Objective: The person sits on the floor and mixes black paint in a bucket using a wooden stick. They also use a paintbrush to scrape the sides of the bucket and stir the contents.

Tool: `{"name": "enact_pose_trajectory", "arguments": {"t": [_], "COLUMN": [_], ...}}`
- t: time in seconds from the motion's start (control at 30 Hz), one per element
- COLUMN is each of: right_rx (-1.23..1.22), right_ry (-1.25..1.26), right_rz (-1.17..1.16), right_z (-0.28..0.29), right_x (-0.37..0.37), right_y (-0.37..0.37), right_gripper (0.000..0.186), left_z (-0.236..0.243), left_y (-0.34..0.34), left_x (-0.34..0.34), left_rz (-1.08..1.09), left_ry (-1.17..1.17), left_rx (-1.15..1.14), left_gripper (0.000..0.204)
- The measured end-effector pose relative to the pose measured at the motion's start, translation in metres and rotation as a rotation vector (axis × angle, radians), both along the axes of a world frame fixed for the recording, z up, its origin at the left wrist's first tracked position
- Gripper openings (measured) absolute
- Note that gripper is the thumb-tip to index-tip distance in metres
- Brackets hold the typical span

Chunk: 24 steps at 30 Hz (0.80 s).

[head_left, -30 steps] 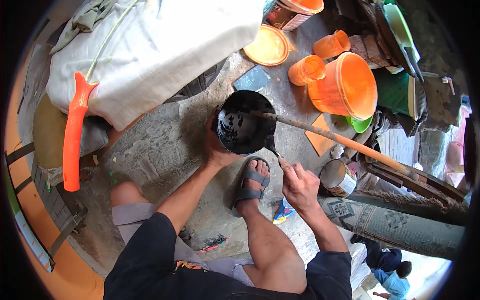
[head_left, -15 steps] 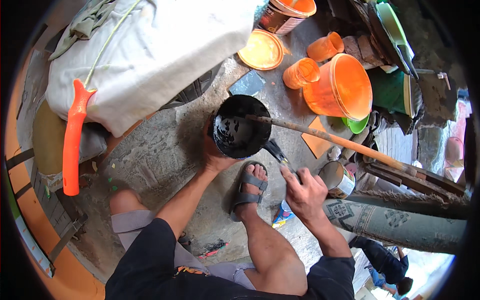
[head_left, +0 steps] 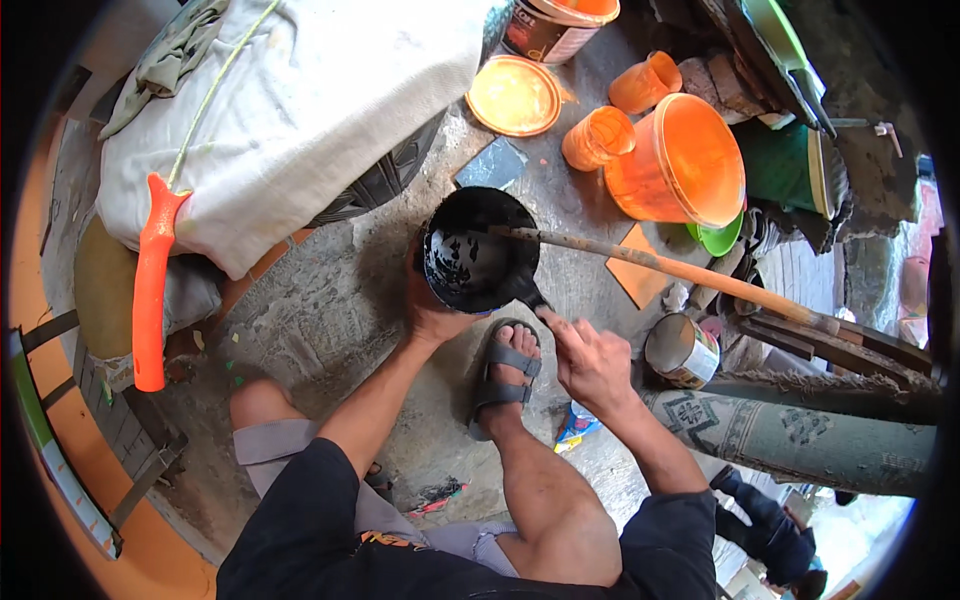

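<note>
My left hand (head_left: 438,318) is closed around the side of a round can (head_left: 436,262) coated black inside, with dark liquid that looks like paint at its bottom. Most of those fingers are hidden behind the can. Pinched in my right hand (head_left: 592,365) is a paintbrush (head_left: 524,287); its blackened head reaches over the near right rim into the can. One end of a long wooden stick (head_left: 690,280) is over the can's opening, and its length extends away to the right. Below the can is my sandalled foot (head_left: 505,375).
Beyond the can are an orange-stained bucket (head_left: 700,165), two orange cups (head_left: 598,138) and a paint-smeared lid (head_left: 514,96). A white cloth (head_left: 300,130) drapes something at upper left. At right are an open tin (head_left: 682,352) and a rolled rug (head_left: 790,430). Another person (head_left: 775,540) is at lower right.
My right hand has moved left and up toward the can, bringing the brush head farther inside. My left hand still holds the can in nearly the same place.
</note>
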State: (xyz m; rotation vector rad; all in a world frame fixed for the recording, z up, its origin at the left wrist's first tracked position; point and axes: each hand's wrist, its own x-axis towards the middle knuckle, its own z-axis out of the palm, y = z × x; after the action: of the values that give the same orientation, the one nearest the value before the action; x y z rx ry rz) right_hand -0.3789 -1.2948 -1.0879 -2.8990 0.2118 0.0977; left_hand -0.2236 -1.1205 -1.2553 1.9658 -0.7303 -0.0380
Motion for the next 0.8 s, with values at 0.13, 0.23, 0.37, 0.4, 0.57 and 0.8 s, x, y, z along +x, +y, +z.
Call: {"name": "enact_pose_trajectory", "arguments": {"t": [0.13, 0.23, 0.37, 0.4, 0.57, 0.8], "right_rx": [0.211, 0.409, 0.442, 0.421, 0.468, 0.397], "right_ry": [-0.008, 0.048, 0.072, 0.115, -0.065, 0.071], "right_rz": [-0.102, -0.215, -0.249, -0.271, -0.267, -0.294], "right_z": [0.005, 0.018, -0.001, 0.000, 0.015, -0.001], "right_x": [-0.012, 0.007, 0.002, -0.006, 0.001, -0.009], "right_y": [-0.008, -0.001, -0.006, -0.010, -0.003, -0.012], "right_gripper": [0.040, 0.033, 0.032, 0.032, 0.032, 0.031], "left_z": [0.001, 0.005, 0.004, 0.006, 0.013, 0.010], "left_y": [0.002, 0.003, 0.001, 0.000, 0.002, 0.001], "left_x": [0.005, 0.002, 0.001, 0.004, 0.006, 0.003], "left_rz": [0.005, 0.004, 0.009, 0.000, -0.028, -0.039], "left_ry": [-0.027, 0.029, 0.044, -0.014, 0.017, -0.156], "left_rx": [0.016, -0.013, -0.037, -0.001, -0.049, 0.020], "left_gripper": [0.126, 0.126, 0.124, 0.123, 0.116, 0.112]}}
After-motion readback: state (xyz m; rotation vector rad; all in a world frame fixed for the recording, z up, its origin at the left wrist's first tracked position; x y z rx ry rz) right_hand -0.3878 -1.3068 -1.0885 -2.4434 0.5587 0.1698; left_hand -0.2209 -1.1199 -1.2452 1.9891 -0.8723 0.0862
